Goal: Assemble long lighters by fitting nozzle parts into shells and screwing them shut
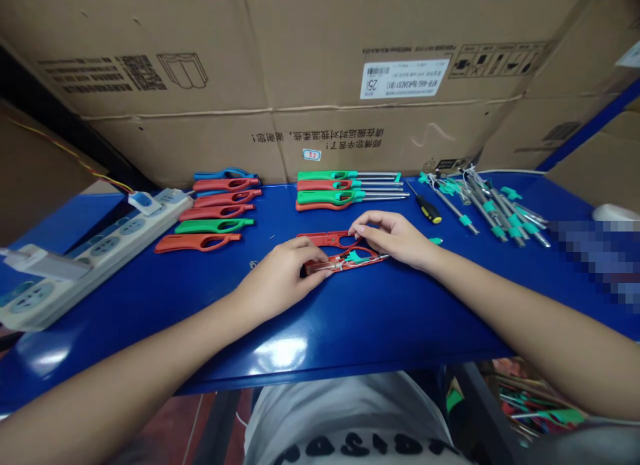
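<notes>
One red casing [354, 262] in L hand [285, 271], R grip [399, 238] unclear, blue tbl [390, 325], cardbd [210, 128] behind.

On the far cardboard box [320, 58], upside-down Chinese print includes "师傅您辛苦了!" — a white label [404, 79] to the right shows "25" and "(B1)" — and a small sticker [312, 155] reads "32".

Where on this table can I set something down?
The blue table is bare between left forearm and right forearm, and between left forearm and power strip. Crowded: around the red casing, coloured handles and metal tubes.
</notes>
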The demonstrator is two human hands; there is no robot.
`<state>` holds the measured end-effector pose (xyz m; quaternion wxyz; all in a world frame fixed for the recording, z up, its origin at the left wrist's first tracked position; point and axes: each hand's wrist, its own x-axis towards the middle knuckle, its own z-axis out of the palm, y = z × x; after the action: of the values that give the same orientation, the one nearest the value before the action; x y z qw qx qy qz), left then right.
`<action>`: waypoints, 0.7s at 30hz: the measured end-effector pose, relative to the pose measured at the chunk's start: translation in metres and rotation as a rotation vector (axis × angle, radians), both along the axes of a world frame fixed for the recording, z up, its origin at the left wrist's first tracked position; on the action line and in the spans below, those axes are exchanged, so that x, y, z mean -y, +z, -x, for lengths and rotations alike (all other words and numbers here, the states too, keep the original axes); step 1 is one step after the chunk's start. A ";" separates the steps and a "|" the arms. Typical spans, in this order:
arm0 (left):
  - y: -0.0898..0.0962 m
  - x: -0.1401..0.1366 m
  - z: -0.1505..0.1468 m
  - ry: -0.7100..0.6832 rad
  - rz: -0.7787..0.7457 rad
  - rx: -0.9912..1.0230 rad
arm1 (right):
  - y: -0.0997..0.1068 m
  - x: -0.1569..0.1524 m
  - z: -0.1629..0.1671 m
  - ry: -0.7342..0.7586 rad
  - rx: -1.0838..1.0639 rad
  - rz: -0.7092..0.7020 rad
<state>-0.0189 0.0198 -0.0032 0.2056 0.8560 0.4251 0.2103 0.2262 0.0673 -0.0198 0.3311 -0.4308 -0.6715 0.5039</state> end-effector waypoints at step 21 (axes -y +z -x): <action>-0.002 -0.003 -0.002 0.016 0.064 0.084 | 0.003 0.001 0.003 0.005 -0.014 0.001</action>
<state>-0.0173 0.0224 -0.0054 0.2488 0.8360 0.4295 0.2341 0.2231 0.0660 -0.0171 0.3344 -0.4257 -0.6701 0.5079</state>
